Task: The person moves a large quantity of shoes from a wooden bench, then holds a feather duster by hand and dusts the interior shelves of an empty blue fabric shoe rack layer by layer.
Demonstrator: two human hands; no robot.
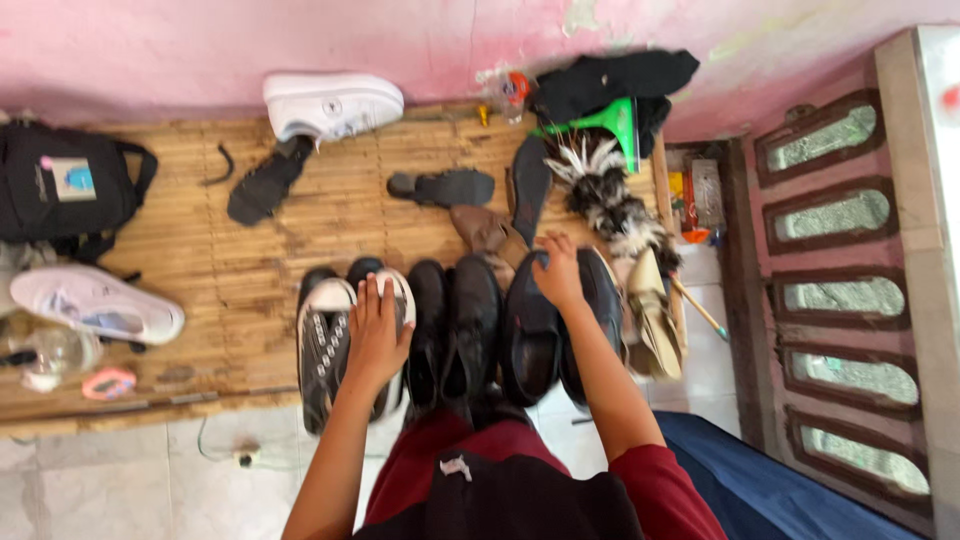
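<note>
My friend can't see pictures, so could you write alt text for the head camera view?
Seen from above, a person's left hand rests on a black-and-white sneaker and the right hand on a black shoe, in a row of shoes on a woven mat. A black backpack lies at far left.

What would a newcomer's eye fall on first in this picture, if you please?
Two bare hands pressing on a row of shoes on the woven mat: the left hand on a black-and-white sneaker, the right hand on a black leather shoe. A white sneaker rests by the pink wall.
</note>
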